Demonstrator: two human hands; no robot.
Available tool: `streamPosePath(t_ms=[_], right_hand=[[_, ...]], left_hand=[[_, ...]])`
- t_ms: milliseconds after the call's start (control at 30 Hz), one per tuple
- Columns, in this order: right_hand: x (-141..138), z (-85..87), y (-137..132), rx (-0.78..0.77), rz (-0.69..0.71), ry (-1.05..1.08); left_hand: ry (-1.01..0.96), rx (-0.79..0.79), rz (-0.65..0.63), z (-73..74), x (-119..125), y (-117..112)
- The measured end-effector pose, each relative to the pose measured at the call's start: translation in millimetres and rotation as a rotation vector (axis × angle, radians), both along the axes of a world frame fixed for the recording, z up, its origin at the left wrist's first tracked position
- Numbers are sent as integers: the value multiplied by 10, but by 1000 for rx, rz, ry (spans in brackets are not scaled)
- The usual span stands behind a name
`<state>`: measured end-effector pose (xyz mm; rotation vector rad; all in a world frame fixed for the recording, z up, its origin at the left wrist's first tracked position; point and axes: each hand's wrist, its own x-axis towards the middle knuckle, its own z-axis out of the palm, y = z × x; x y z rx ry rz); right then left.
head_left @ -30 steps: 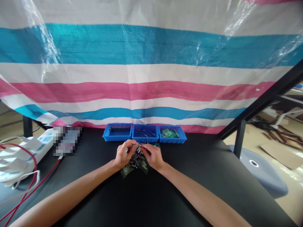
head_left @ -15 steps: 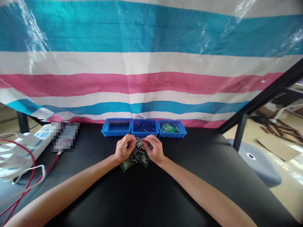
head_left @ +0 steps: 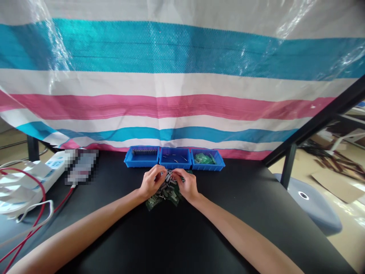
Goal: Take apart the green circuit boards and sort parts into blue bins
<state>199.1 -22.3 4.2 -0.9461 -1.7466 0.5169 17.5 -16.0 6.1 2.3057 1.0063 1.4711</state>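
At the left, the power strip [head_left: 55, 164] and its red cable [head_left: 42, 186] lie apart from the work. The left box [head_left: 142, 164] holds the same row of metal pieces [head_left: 144, 152] as half a second ago. The left hand's [head_left: 150, 183] thumb and finger have come nearer the other hand's tips — what they grip, if anything, I cannot tell. Under and between both hands lies the pile of small parts [head_left: 172, 195]. The middle box [head_left: 178, 166] looks unchanged. The right hand [head_left: 187, 186] curls over the pile, its grip hidden too — handling seemingly continues there. The right box [head_left: 208, 167] keeps its green packets [head_left: 203, 158].
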Motion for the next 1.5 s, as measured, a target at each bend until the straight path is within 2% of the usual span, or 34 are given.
streamPosePath(t_ms=[333,600,700,1133,1233,1500], right_hand=[[16,-31,-23,-95,53,40],[12,13,6,28,-29,-39],[11,35,9,62,-17,-65],[-5,-27,13,32,38,-180],[-10,-20,19,35,37,-191],[-10,25,17,41,0,-200]], left_hand=[[55,41,-37,-1,12,57],[25,-40,55,33,11,6],[16,-34,58,39,3,-3],[5,34,56,17,-24,-21],[20,-18,62,31,-23,-60],[-99,-165,51,40,-21,-87]])
